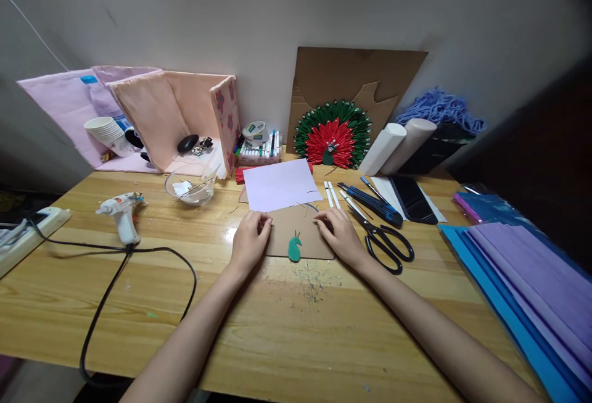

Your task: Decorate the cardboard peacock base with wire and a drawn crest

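A small green peacock body cut-out (295,249) with thin prongs on its head lies at the front edge of a brown cardboard piece (282,230). My left hand (251,237) rests at the cardboard's left edge, fingers loosely bent, holding nothing. Over the right edge lies my right hand (341,235), also empty, with a gap between thumb and forefinger. Behind them a pale purple sheet (282,186) overlaps the cardboard. Black-handled scissors (383,239) lie just right of my right hand, near a blue and black utility knife (372,204) and two white marker pens (332,194).
A glue gun (124,215) with a looping black cable and a clear bowl (192,187) are on the left. A red and green peacock fan (333,134) leans on cardboard at the back. Phone (411,198), paper rolls (383,150) and coloured sheets (531,273) are right. Scraps (312,282) litter the front.
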{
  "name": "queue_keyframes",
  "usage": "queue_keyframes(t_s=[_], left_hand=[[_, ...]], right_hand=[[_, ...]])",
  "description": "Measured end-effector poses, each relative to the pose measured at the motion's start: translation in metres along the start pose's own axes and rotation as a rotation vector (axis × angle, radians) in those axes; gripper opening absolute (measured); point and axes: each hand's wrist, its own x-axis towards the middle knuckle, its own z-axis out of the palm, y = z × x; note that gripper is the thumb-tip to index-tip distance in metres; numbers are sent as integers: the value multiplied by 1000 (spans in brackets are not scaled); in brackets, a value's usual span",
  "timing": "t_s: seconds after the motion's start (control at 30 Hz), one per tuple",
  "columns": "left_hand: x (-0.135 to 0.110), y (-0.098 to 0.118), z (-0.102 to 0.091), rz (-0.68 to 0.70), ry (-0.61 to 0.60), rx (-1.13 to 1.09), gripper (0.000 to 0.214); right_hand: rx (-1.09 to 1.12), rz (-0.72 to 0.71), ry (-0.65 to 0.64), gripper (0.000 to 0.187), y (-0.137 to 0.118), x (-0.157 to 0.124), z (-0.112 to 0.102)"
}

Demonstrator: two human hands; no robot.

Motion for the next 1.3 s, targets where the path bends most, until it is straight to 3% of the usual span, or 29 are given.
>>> queue_keyframes(t_s=[0.2,0.3,0.47,0.63,0.73,0.87,1.13,1.3], left_hand=[[-5,8,5,92,-79,-22,17],[-5,9,5,120,-112,-32,17],[-4,8,2,123,-111,-32,16],[-5,13,-2,147,-113,-88,14],[-5,16,-4,133,-75,-132,20],[-4,17,-6,90,-72,-173,23],[-3,11,-3,-11,-98,-226,24],[-3,11,-2,15,-91,-189,16]], right_hand=[[-185,-20,33,9,37,52,-5],[-306,-42,-39,6,55,78,2],[-358,-75,-106,9,67,94,14],[-343,-101,-119,8,38,80,13],[-155,-188,-109,8,4,65,11],[-4,-292,-192,9,-29,48,16],[34,-346,-213,10,-36,42,21],[78,-350,-187,9,-40,41,18]])
